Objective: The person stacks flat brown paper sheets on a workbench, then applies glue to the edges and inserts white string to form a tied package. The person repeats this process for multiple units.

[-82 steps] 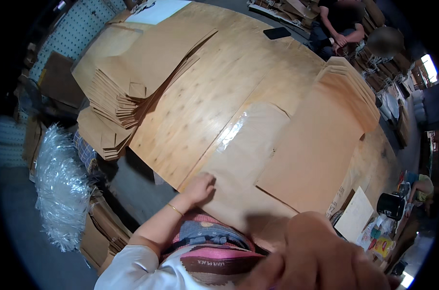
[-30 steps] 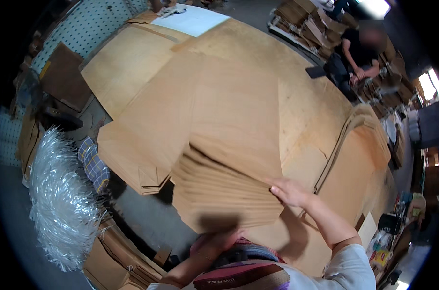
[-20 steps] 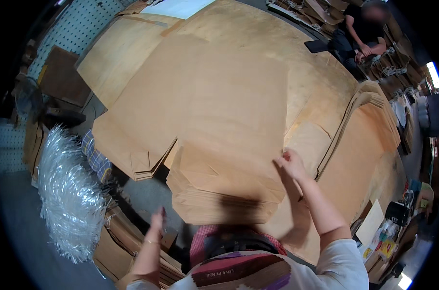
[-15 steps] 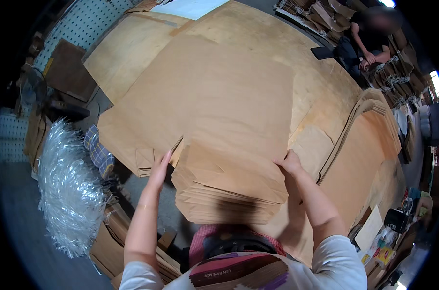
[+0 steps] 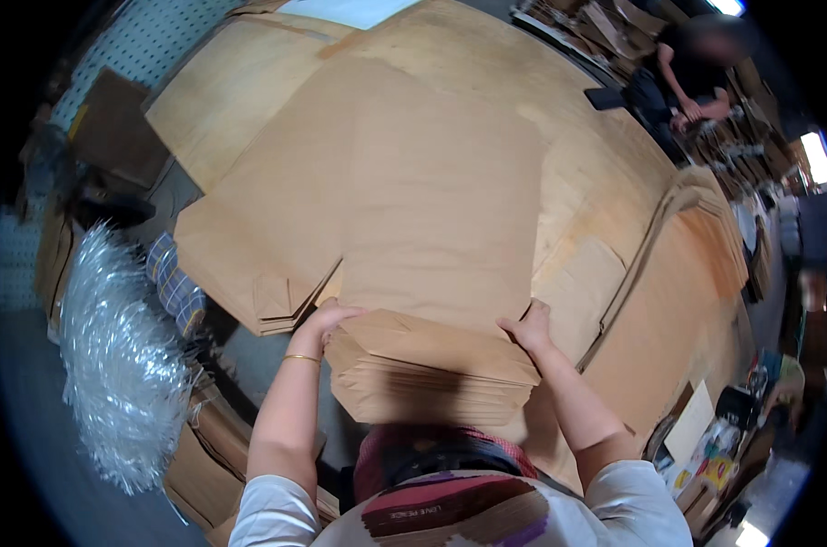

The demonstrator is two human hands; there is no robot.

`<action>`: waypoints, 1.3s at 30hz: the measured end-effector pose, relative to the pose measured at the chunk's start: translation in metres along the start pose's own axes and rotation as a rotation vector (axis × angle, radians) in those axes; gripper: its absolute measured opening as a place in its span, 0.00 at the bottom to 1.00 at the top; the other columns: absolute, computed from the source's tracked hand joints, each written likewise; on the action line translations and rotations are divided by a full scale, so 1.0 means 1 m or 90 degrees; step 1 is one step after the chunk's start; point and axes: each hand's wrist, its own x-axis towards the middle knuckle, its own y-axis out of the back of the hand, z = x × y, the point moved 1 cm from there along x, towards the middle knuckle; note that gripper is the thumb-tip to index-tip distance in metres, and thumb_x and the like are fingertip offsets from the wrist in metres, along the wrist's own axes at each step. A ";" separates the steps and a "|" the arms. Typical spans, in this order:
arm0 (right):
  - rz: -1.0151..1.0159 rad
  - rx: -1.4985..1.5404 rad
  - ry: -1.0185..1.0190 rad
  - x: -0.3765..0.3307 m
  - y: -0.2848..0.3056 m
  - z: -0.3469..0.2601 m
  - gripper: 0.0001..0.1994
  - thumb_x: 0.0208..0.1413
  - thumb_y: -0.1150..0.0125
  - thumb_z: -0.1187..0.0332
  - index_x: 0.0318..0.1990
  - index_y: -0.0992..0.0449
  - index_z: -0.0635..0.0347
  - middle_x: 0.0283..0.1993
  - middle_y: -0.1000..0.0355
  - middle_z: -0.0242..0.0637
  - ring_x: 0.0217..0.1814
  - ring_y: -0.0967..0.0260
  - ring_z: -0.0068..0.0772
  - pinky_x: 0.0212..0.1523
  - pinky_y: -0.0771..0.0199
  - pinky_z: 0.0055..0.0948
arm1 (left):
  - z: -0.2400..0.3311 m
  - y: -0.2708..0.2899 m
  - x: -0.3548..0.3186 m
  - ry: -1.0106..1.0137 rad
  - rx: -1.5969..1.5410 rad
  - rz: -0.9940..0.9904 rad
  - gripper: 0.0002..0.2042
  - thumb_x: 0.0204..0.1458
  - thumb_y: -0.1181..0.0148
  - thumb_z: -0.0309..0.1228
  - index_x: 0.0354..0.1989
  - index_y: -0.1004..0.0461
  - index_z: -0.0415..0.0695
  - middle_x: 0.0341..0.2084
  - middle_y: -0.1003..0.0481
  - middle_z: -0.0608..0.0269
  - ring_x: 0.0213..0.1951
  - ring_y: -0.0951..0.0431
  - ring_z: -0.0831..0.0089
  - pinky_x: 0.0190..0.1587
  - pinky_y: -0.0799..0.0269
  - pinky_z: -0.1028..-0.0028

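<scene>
A thick stack of flat brown paper bags lies in front of me, its top bags stretching away over the wooden table. My left hand grips the stack's near left corner, fingers curled over the edge. My right hand holds the near right corner the same way. The stack's near end sits just above my chest.
Another pile of brown bags lies to the left, and more bags are stacked at the right. A bundle of clear plastic stands at the lower left. A person in black works at the far right.
My left hand came up from below and took the stack's left corner. The right hand stayed on the right corner, and the stack slid nearer to me.
</scene>
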 end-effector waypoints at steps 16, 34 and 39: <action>-0.102 0.543 -0.147 -0.032 0.005 -0.031 0.27 0.42 0.31 0.66 0.50 0.31 0.71 0.45 0.26 0.50 0.47 0.28 0.43 0.47 0.28 0.34 | 0.003 0.021 0.006 -0.118 0.109 -0.090 0.24 0.45 0.35 0.28 0.52 0.33 0.35 0.43 0.26 0.53 0.39 0.22 0.66 0.39 0.25 0.70; -0.200 0.590 -0.226 -0.012 -0.031 -0.003 0.33 0.42 0.29 0.58 0.55 0.33 0.66 0.49 0.29 0.48 0.51 0.31 0.38 0.51 0.32 0.32 | 0.000 0.028 0.009 -0.048 0.119 -0.048 0.17 0.47 0.38 0.31 0.45 0.30 0.39 0.35 0.24 0.57 0.35 0.23 0.67 0.34 0.26 0.67; -0.163 0.552 -0.155 -0.034 0.000 -0.030 0.30 0.46 0.32 0.61 0.55 0.33 0.68 0.54 0.31 0.47 0.56 0.34 0.40 0.57 0.36 0.32 | -0.002 0.048 0.018 0.056 0.088 -0.115 0.10 0.49 0.40 0.34 0.35 0.24 0.41 0.29 0.23 0.61 0.30 0.22 0.70 0.31 0.27 0.71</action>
